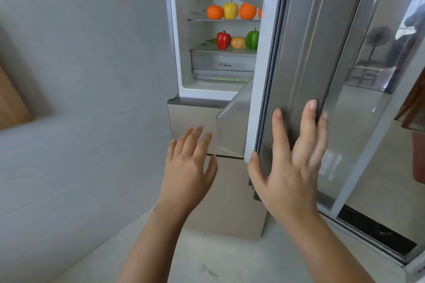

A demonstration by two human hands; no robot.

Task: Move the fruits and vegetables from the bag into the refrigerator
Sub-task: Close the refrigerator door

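The refrigerator (177,37) stands partly open ahead of me. On its upper glass shelf (197,20) sit an orange (215,12), a yellow apple (230,10) and a second orange (247,11). Below them are a red pepper (223,40), a potato (238,43) and a green pepper (252,40). My right hand (292,158) lies flat with spread fingers on the outer face of the refrigerator door (305,41), thumb at the door's edge. My left hand (189,165) hovers open and empty in front of the lower drawers. The bag is out of sight.
A grey wall fills the left side. A clear door bin (232,128) juts from the door's inner side near my left hand. A glass sliding door (372,89) stands to the right. A wooden board (11,103) leans at the far left.
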